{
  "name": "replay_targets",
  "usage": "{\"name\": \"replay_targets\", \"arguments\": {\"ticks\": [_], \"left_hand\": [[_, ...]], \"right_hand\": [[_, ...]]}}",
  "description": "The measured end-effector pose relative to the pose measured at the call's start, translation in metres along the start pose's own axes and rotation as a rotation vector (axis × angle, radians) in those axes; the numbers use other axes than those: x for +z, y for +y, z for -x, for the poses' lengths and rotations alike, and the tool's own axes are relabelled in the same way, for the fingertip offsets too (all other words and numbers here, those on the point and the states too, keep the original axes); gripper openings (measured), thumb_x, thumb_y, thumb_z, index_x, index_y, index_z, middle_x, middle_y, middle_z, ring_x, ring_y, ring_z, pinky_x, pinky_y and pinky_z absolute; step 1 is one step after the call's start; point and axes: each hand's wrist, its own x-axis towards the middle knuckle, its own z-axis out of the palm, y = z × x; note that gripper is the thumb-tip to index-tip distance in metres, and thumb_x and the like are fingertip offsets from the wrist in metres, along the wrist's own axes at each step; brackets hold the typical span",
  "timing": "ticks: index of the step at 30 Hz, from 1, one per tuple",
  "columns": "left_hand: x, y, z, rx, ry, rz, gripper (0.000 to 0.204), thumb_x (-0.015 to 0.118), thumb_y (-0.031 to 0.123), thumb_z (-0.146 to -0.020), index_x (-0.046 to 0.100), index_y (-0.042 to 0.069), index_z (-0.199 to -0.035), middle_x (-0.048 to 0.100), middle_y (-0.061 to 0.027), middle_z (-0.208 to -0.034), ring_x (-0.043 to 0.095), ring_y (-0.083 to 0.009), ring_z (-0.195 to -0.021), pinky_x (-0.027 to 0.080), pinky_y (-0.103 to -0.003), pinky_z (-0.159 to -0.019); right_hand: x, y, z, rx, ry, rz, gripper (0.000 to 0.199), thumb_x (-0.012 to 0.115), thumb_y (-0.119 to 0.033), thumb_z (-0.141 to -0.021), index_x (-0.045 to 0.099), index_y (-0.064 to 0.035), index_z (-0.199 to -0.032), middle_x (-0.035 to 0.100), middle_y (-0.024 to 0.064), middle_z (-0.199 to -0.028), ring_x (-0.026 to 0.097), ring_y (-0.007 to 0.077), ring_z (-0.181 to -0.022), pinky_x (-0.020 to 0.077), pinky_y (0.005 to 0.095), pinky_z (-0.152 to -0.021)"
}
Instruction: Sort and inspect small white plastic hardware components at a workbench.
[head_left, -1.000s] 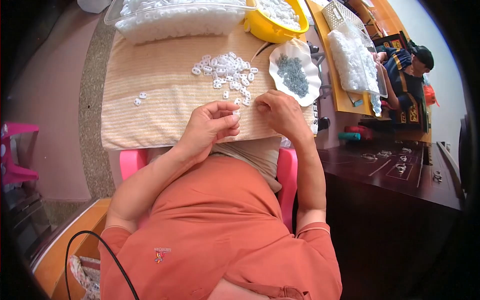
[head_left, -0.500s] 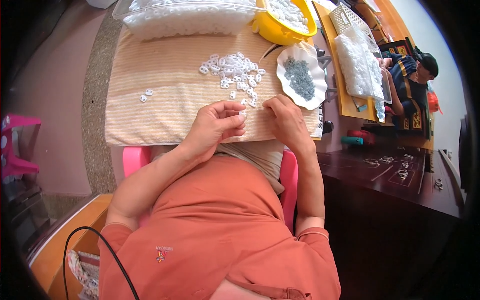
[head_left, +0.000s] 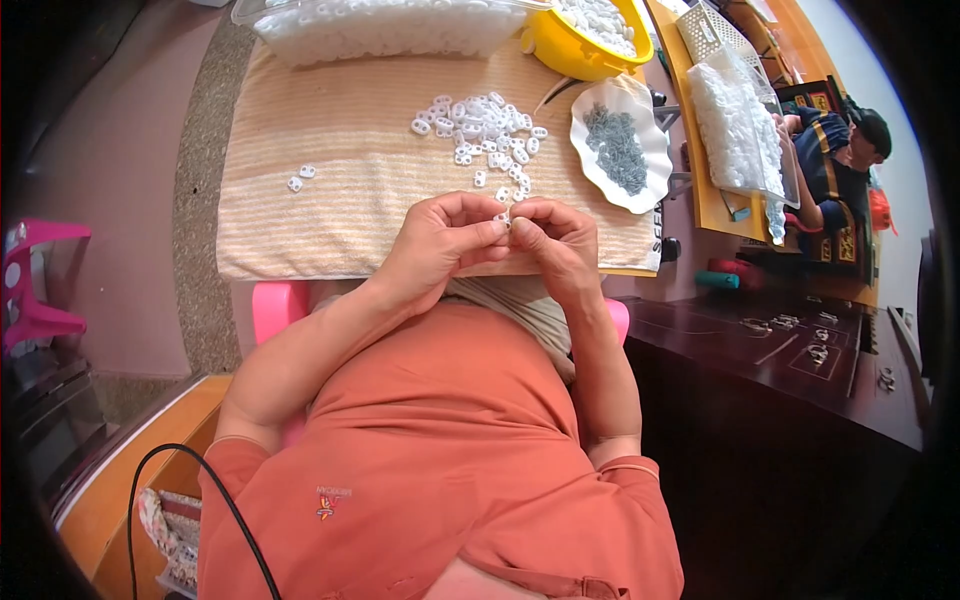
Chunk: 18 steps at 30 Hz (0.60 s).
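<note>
My left hand [head_left: 435, 240] pinches a small white two-holed plastic piece [head_left: 502, 217] between thumb and forefinger, above the near edge of the striped towel [head_left: 350, 215]. Against that piece, my right hand [head_left: 562, 245] has its thumb and fingertips pressed together; whatever they hold is too small to make out. Just beyond the hands lies a loose pile of similar white pieces [head_left: 480, 122], with a few trailing toward my fingers. Small grey parts [head_left: 617, 150] fill the middle of a white wavy-rimmed dish [head_left: 652, 185] on the right. Two white pieces [head_left: 301, 178] sit apart at the left.
A clear box [head_left: 390, 35] of white pieces and a yellow basin [head_left: 580, 62] stand at the far edge. One dark pointed tool [head_left: 553, 92] lies near the basin. At the right, another person [head_left: 835, 150] sits by a second clear box [head_left: 738, 130].
My right hand has come left from beside the dish, and its fingertips now meet the white piece in my left hand. The whole view has shifted slightly.
</note>
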Motion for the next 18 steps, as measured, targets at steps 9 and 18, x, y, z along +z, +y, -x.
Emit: {"name": "replay_targets", "arguments": {"ticks": [9, 18], "left_hand": [[0.0007, -0.001, 0.0009, -0.005, 0.006, -0.001, 0.016, 0.064, 0.003, -0.088, 0.063, -0.001, -0.103, 0.067, -0.0065, -0.092, 0.065, -0.0108, -0.08, 0.057, -0.024, -0.074], [-0.0006, -0.0017, 0.0009, -0.016, 0.011, -0.009, 0.017, 0.063, 0.003, -0.088, 0.062, -0.002, -0.105, 0.067, -0.0079, -0.093, 0.066, -0.0123, -0.081, 0.057, -0.024, -0.076]], "right_hand": [[0.0007, 0.0008, 0.0051, 0.047, 0.006, 0.014, 0.012, 0.063, -0.003, -0.089, 0.067, 0.0037, -0.098, 0.069, 0.0057, -0.087, 0.063, 0.009, -0.077, 0.0513, 0.0216, -0.07], [-0.004, 0.007, 0.0057, 0.053, 0.007, 0.006, 0.012, 0.063, -0.003, -0.089, 0.067, 0.003, -0.098, 0.069, 0.0048, -0.087, 0.063, 0.008, -0.078, 0.0512, 0.021, -0.07]]}}
